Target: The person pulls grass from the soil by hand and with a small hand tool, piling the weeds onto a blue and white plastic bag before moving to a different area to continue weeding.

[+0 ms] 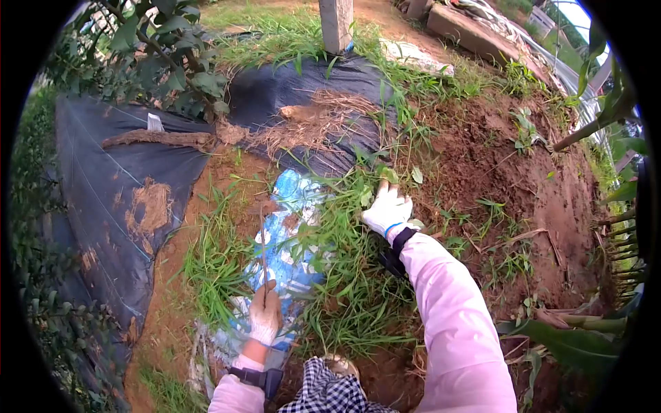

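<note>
My left hand (265, 316), in a soiled white glove, is closed around a thin brown rod-like tool (263, 244) that points away from me over a blue and white printed sheet (297, 265). My right hand (389, 208), also in a white glove, reaches forward with its fingers stretched out. Its fingertips touch leafy weeds (381, 172) at the edge of the dug soil; the thumb is partly hidden. Long green grass (351, 275) grows between my two hands and overlaps the sheet's right side.
Black ground cover (110, 193) lies on the left, and more is at the back under dry straw (317, 127). A concrete post (336, 27) stands behind it. Loose reddish soil (482, 158) slopes on the right. A leafy shrub (175, 62) leans in at upper left.
</note>
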`<state>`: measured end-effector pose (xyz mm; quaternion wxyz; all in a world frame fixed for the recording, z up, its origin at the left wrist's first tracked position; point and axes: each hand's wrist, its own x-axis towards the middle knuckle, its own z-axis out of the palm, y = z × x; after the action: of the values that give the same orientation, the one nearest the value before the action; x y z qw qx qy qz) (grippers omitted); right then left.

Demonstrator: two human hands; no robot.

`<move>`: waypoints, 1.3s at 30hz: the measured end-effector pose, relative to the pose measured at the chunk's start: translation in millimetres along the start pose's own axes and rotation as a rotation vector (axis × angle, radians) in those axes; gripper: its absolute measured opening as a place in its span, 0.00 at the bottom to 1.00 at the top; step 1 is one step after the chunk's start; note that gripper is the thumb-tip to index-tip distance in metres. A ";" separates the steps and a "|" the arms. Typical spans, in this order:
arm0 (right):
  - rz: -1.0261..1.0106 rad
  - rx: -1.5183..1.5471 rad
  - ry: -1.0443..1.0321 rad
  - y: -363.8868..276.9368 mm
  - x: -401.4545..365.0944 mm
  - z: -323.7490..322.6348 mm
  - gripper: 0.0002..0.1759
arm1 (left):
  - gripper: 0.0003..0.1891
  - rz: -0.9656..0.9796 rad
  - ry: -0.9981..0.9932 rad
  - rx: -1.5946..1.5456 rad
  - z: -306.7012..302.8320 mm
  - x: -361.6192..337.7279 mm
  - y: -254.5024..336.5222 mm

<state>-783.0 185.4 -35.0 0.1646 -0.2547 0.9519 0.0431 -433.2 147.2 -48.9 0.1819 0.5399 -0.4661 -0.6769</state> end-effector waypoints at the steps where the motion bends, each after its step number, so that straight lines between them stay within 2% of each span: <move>1: 0.094 0.052 -0.063 2.0 13.9 13.0 0.54 | 0.18 0.004 0.014 0.033 -11.3 -8.8 -5.4; 3: 0.174 0.417 -0.105 -7.9 15.1 29.3 0.39 | 0.18 0.044 0.029 0.060 -35.9 -23.8 -6.2; 5: 0.097 0.669 -0.075 -12.9 -3.1 42.0 0.27 | 0.18 0.065 0.077 0.066 -50.7 -47.0 2.0; 6: 0.023 0.740 -0.062 -26.1 -19.0 46.7 0.23 | 0.19 0.158 0.103 -0.013 -81.2 -39.7 -36.7; 8: -0.112 0.842 -0.034 -73.4 -81.0 20.7 0.21 | 0.17 0.189 0.255 -0.090 -98.7 -63.5 -21.9; 9: -0.278 0.823 -0.159 -97.4 -108.3 3.6 0.21 | 0.19 0.201 0.304 -0.130 -95.7 -81.2 4.6; 10: -0.418 0.939 -0.185 -122.0 -134.1 7.8 0.24 | 0.20 0.215 0.358 -0.174 -91.3 -95.9 28.7; 11: -0.451 0.882 -0.239 -150.9 -159.7 8.1 0.28 | 0.18 0.218 0.436 -0.159 -101.9 -102.4 35.7; 13: -0.594 0.709 -0.482 -185.1 -206.8 -31.2 0.46 | 0.21 0.322 0.543 -0.241 -103.7 -115.7 64.2; 14: -0.651 0.690 -0.579 -187.3 -221.4 -47.0 0.46 | 0.22 0.362 0.587 -0.245 -103.2 -121.6 75.2; 16: -0.796 0.755 -0.543 -170.8 -230.2 -44.4 0.41 | 0.23 0.350 0.590 -0.207 -124.7 -120.1 65.0; 17: -0.779 0.758 -0.476 -156.9 -228.2 -32.1 0.37 | 0.23 0.349 0.590 -0.194 -132.4 -117.0 56.9; 18: -0.702 0.685 -0.336 -135.1 -221.7 -30.7 0.37 | 0.22 0.347 0.538 -0.141 -133.0 -115.8 47.1; 19: -0.650 0.482 -0.147 -111.0 -208.0 -22.5 0.41 | 0.22 0.343 0.486 -0.090 -131.3 -114.8 35.7; 20: -0.743 0.468 0.034 -74.2 -187.0 -5.3 0.49 | 0.22 0.335 0.435 -0.041 -127.5 -112.9 23.6; 21: -0.744 0.328 0.071 -38.1 -172.4 -3.9 0.54 | 0.21 0.315 0.390 -0.029 -121.3 -110.4 11.8; 22: -0.712 0.142 0.067 -0.9 -159.7 8.2 0.59 | 0.21 0.291 0.351 -0.041 -111.3 -107.5 -0.5; 24: -0.506 -0.275 -0.163 52.8 -138.6 27.0 0.70 | 0.20 0.236 0.277 -0.052 -93.7 -108.6 -19.1; 26: -0.202 -0.331 -0.179 87.3 -116.9 22.5 0.72 | 0.19 0.184 0.199 -0.030 -79.3 -110.9 -24.3; 27: -0.042 -0.235 -0.182 99.8 -111.0 38.1 0.70 | 0.18 0.158 0.159 -0.019 -73.8 -111.6 -25.0; 28: -0.039 -0.306 -0.161 93.3 -113.7 33.6 0.61 | 0.18 0.136 0.156 -0.018 -69.4 -111.8 -24.0; 30: 0.028 -0.112 -0.153 94.5 -112.7 70.5 0.43 | 0.17 0.100 0.144 -0.015 -63.3 -111.7 -19.3; 31: 0.029 -0.076 -0.112 83.3 -120.2 75.7 0.30 | 0.17 0.107 0.152 -0.022 -61.4 -111.8 -17.1; 32: 0.029 -0.039 -0.072 71.4 -128.0 79.9 0.22 | 0.17 0.125 0.156 -0.027 -61.9 -108.4 -16.3; 33: -0.142 0.090 -0.101 66.3 -135.3 83.2 0.19 | 0.17 0.135 0.163 -0.030 -64.5 -107.4 -16.6; 34: -0.141 0.163 -0.236 41.9 -148.8 78.3 0.17 | 0.17 0.143 0.170 -0.035 -67.5 -106.7 -17.4; 36: -0.416 0.217 -0.375 -13.0 -200.0 40.3 0.19 | 0.17 0.144 0.199 -0.070 -77.9 -104.1 -23.7; 37: -0.705 0.185 -0.298 -31.9 -228.2 28.7 0.21 | 0.18 0.144 0.215 -0.087 -84.3 -102.1 -28.3; 38: -0.936 0.190 -0.368 -49.5 -243.5 39.7 0.23 | 0.18 0.200 0.246 -0.038 -91.9 -96.4 -34.8; 39: -0.996 0.228 -0.362 -65.2 -255.2 44.7 0.28 | 0.18 0.254 0.280 0.016 -100.1 -91.8 -38.7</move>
<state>-529.2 256.4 8.5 0.3529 -0.6441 0.6711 -0.1007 -300.9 191.8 -27.6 0.3247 0.5671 -0.5061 -0.5629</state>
